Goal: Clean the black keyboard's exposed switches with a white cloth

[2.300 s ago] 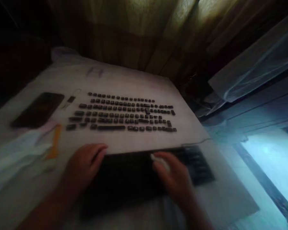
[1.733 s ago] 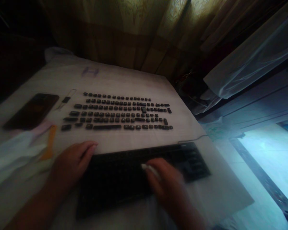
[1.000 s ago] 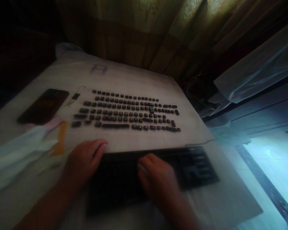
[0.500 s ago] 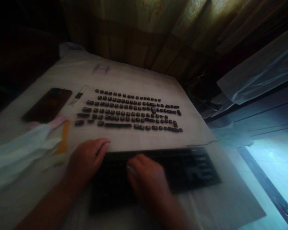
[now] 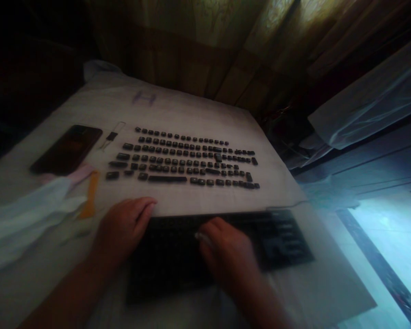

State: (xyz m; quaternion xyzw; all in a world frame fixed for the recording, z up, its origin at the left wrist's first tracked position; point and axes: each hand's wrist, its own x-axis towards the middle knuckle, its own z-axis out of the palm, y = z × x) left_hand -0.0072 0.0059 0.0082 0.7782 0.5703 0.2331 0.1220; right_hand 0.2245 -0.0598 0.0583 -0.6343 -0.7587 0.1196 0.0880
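A black keyboard base [image 5: 281, 240] lies near the front of a white-covered table [image 5: 192, 114]. My left hand [image 5: 123, 228] rests on its left end, fingers curled over the edge. My right hand [image 5: 226, 253] is over the middle of the base, fingers closed on a small white thing [image 5: 201, 237] that I cannot name. Beyond the base, several loose black keycaps [image 5: 183, 162] are laid out in rows on the cloth.
A dark phone [image 5: 66, 150] lies at the left, with a small clip-like tool [image 5: 111, 136] beside it. An orange stick [image 5: 90, 194] and crumpled white tissue [image 5: 23, 217] lie at front left. Curtains hang behind. The table's right edge drops to a pale floor [image 5: 390, 237].
My right hand slid leftward across the keyboard base with the white thing, then came back a little to the right. My left hand stayed on the left end.
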